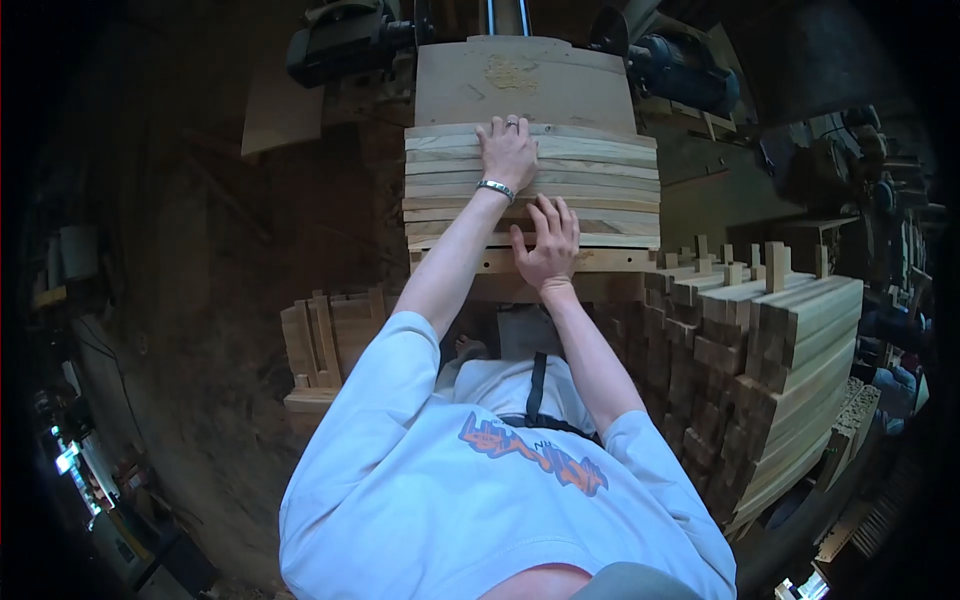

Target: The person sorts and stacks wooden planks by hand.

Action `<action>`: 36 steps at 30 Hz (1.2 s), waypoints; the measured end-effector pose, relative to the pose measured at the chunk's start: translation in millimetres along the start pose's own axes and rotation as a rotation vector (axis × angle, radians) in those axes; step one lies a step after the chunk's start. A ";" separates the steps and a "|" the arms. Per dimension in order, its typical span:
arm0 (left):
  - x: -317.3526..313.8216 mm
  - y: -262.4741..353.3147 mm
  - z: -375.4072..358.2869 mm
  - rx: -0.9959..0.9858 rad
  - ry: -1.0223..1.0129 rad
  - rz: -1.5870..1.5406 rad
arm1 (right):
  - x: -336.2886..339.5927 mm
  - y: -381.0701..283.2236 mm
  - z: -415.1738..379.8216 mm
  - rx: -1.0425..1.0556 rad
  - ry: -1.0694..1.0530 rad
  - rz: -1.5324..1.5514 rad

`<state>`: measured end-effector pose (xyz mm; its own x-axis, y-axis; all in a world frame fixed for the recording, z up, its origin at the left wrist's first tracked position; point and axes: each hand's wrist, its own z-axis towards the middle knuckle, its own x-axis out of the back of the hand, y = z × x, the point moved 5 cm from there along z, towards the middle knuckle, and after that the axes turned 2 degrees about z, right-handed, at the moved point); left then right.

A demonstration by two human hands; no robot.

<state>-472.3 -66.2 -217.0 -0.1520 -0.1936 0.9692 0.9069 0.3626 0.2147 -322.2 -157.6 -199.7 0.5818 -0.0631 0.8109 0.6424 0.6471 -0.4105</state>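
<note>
Big stack of pale squared timber pieces [780, 380] stands to your right, ends notched and stepped, piled tight and high; within arm's reach of the machine, probably so pieces can be fed or received without walking.

Ahead of you, a flat wooden machine surface [525, 85] carries a row of light wooden boards laid side by side [590, 185], edges touching, long sides running across your view. They sit flush as one panel, likely so they move together.

A smaller pile of short framed wooden parts [325, 345] sits low on your left, well apart from the boards.

Dark motor housings [345, 40] flank the far end of the surface; detail too dim to read.

Your left hand [508, 150] lies flat on the far boards, fingers spread, palm down, holding nothing: pressing rather than gripping, which would keep the row from shifting. A metal bracelet [495, 188] sits at that wrist, a ring on one finger.

Your right hand [548, 245] lies flat on the near boards, fingers spread wide, also empty, bearing down near the front edge.
</note>
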 end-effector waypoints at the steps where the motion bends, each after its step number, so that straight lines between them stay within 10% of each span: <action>1: -5.4 -3.0 14.8 0.002 0.000 0.004 | -7.4 3.6 15.1 0.000 0.000 -0.003; 13: -33.2 -45.8 270.2 0.078 -0.043 0.103 | -108.7 55.1 232.3 0.076 0.052 -0.066; 36: -38.6 -76.6 418.4 0.040 0.012 0.214 | -187.4 93.8 377.7 0.027 -0.043 -0.160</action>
<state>-700.4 294.9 -220.4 0.0476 -0.1189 0.9918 0.9016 0.4324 0.0086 -559.4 201.9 -232.7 0.4506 -0.1353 0.8824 0.7117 0.6512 -0.2636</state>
